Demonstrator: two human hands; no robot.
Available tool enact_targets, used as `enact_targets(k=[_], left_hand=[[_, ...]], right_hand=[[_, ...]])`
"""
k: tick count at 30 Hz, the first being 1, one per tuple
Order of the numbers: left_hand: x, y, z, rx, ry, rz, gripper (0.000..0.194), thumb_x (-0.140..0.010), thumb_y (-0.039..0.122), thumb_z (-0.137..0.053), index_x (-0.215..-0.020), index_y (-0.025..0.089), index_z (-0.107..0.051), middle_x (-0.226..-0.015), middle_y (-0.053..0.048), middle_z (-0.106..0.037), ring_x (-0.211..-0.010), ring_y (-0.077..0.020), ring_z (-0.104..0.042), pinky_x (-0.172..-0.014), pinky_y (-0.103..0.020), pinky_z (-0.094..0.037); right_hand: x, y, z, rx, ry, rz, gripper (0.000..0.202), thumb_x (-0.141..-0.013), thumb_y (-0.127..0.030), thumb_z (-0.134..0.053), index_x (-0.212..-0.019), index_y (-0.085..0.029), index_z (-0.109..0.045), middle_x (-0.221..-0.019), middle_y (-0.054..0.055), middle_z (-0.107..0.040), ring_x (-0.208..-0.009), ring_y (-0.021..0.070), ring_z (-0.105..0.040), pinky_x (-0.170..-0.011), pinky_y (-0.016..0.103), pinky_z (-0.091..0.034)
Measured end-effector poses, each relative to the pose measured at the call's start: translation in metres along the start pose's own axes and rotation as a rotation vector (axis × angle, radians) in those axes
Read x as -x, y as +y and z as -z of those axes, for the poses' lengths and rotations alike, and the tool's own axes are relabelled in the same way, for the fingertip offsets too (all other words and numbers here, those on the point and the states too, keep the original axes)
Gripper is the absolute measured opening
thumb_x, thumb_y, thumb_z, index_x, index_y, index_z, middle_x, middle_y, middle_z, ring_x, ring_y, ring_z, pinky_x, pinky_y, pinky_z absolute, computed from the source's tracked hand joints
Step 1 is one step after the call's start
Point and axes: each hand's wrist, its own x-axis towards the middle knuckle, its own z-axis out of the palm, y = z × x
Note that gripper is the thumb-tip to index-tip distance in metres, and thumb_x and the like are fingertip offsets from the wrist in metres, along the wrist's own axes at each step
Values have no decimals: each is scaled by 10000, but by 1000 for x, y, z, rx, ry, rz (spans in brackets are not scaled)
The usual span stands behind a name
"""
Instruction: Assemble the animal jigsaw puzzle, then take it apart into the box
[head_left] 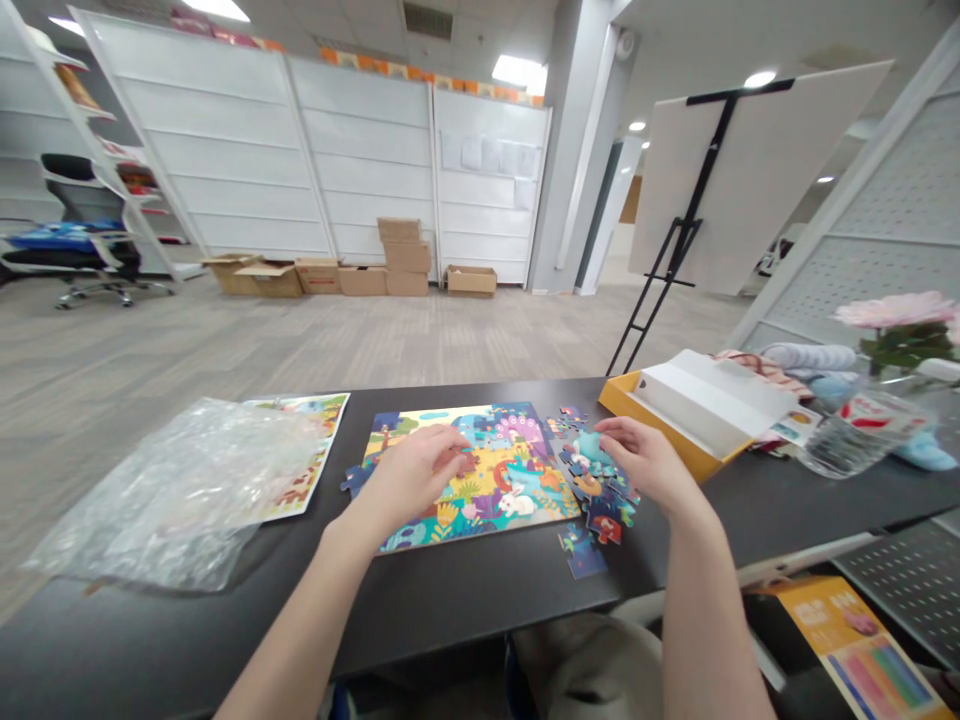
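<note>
Fingers (444, 438), left hand (412, 472): bent, thumb slightly apart, over the puzzle board (487, 490); from here I cannot tell whether they grip anything. Right hand (646, 462): fingers half curled, tips close together above the loose pieces (604, 525); any hold on one, likewise unclear. Puzzle board: flat on the black table (450, 620), between the plastic bag (180, 490) and the yellow box (705, 465). Done: colourful picture right across the board; how much is fitted pieces, I cannot say. Left, in my judgement: the heap beside its right edge, a fair number unplaced.
</note>
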Motion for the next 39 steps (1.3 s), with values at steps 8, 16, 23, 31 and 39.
enact_targets(k=[8, 16, 23, 31, 39], left_hand=[[-2, -2, 0, -17, -44, 27, 203, -919, 173, -544, -1059, 203, -688, -1102, -75, -738, -1070, -234, -669, -951, -377, -515], [2, -5, -5, -41, -146, 37, 202, -957, 201, -533, -1040, 229, -715, -1064, -35, -764, -1034, -216, -686, -918, -344, -524], [7, -5, -20, -92, -188, 30, 240, -965, 181, -512, -1080, 229, -717, -1145, -50, -751, -1091, -212, -672, -971, -340, -521], [7, 2, -27, -147, -192, -16, 213, -974, 225, -519, -1072, 236, -708, -1077, -65, -737, -1057, -229, -664, -926, -344, -526], [4, 9, -31, -171, -217, -26, 163, -965, 254, -556, -1039, 225, -699, -1090, -63, -715, -1047, -241, -657, -923, -365, -525]], right_hand=[[-2, -30, -60, -111, -210, 93, 158, -773, -318, -637, -878, -201, -625, -796, 41, -713, -751, 190, -692, -727, 311, -553], [-9, -36, -100, -37, -332, 137, 99, -777, -170, -583, -869, -198, -606, -771, 13, -679, -725, 165, -671, -689, 280, -525], [-15, -23, -112, 42, -370, 124, 97, -777, -149, -597, -854, -206, -606, -752, 10, -684, -720, 177, -685, -673, 276, -521], [-14, -20, -116, 62, -376, 121, 76, -784, -158, -612, -844, -205, -614, -735, 6, -691, -697, 163, -689, -650, 254, -525], [-10, -33, -115, 150, -340, 139, 91, -769, -116, -612, -801, -200, -619, -716, 9, -698, -672, 152, -672, -641, 249, -519]])
